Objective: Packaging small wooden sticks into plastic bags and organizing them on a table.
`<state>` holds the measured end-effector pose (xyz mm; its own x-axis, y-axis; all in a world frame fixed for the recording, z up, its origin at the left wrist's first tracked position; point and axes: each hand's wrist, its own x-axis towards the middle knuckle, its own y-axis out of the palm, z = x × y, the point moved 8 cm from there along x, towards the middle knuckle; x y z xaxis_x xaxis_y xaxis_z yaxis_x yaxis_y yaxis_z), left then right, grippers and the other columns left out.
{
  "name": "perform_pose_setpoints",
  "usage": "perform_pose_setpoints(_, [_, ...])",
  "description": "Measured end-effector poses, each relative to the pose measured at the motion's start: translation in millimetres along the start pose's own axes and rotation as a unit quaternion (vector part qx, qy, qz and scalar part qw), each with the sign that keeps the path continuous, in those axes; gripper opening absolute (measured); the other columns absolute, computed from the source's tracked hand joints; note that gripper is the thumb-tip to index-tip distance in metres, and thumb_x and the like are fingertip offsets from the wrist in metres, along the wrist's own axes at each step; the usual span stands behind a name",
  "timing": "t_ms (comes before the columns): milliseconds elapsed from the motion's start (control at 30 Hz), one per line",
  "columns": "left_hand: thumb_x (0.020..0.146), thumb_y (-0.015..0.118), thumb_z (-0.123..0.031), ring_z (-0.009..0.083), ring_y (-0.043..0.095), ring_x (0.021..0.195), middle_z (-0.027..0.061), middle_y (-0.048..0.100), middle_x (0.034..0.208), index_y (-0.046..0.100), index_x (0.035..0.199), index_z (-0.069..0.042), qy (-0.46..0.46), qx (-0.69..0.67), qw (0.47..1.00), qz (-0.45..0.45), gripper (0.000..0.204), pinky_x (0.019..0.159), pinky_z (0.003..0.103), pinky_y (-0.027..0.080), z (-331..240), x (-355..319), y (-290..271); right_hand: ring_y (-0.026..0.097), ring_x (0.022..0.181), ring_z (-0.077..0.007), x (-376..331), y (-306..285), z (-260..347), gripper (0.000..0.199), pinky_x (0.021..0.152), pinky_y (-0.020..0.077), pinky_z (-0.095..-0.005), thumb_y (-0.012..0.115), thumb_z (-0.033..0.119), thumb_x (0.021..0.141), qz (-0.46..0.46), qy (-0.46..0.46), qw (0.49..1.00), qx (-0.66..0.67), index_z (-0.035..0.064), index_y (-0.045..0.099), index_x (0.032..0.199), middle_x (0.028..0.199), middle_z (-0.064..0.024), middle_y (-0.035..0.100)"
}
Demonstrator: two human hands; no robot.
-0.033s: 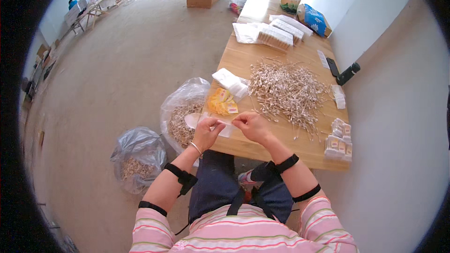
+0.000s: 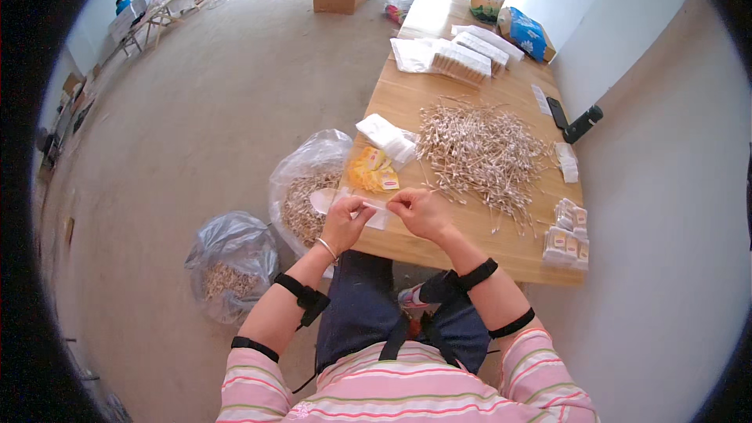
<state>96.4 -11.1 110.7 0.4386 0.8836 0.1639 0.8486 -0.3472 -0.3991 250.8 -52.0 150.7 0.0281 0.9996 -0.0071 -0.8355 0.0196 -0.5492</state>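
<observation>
Over the front left corner of the wooden table, my left hand (image 2: 347,222) and my right hand (image 2: 421,212) are close together with fingertips pinched. Between them they hold a small clear plastic bag (image 2: 379,219) by its upper edge. Its contents, if any, are too faint to make out. Just beyond my fingers lie yellow printed cards (image 2: 370,170), and behind these is a stack of clear plastic bags (image 2: 384,135). A large loose heap of cotton swabs (image 2: 479,149) spreads to the right of them.
Filled swab packs (image 2: 565,243) stand at the table's right edge (image 2: 462,254), near a black bottle (image 2: 583,123) by the wall. Bundled swabs (image 2: 462,63) lie farther back. Two plastic sacks of swabs, one clear (image 2: 333,145) and one greyish (image 2: 227,235), sit on the floor at left.
</observation>
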Motion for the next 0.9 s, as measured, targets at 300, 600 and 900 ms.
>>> perform_pose_setpoints(300, [0.075, 0.074, -0.013, 0.0225, 0.058, 0.07, 0.0078, 0.062, 0.077, 0.059, 0.094, -0.002, 0.122, 0.15, 0.955, -0.225, 0.027, 0.066, 0.033, 0.046, -30, -29, -60, 0.064, 0.071, -0.0241, 12, 33, 12, 0.015, 0.064, 0.0496, -0.0353, 0.065, 0.016, 0.081, -0.043, -0.012, 0.999, -0.001, 0.0019, 0.068, 0.083, 0.076, -0.015, 0.066])
perform_pose_setpoints(600, [0.083, 0.072, -0.016, 0.0073, 0.058, 0.064, 0.0026, 0.064, 0.075, 0.061, 0.087, -0.001, -0.14, -0.25, 0.941, -0.183, 0.018, 0.058, 0.022, 0.048, 32, -32, -51, 0.06, 0.068, -0.0259, 22, 76, 35, 0.012, 0.063, 0.0482, -0.0359, 0.065, 0.012, 0.079, -0.049, -0.114, 0.992, -0.004, 0.0005, 0.063, 0.076, 0.08, -0.0134, 0.06])
perform_pose_setpoints(900, [0.085, 0.067, -0.012, 0.008, 0.059, 0.062, 0.0039, 0.064, 0.072, 0.061, 0.081, -0.002, -0.137, -0.21, 0.948, -0.194, 0.012, 0.056, 0.021, 0.047, 46, -32, -59, 0.058, 0.062, -0.0173, 30, 81, 35, 0.01, 0.056, 0.0473, -0.0294, 0.065, 0.007, 0.078, -0.134, -0.057, 0.98, 0.135, 0.0003, 0.06, 0.074, 0.075, -0.0098, 0.057])
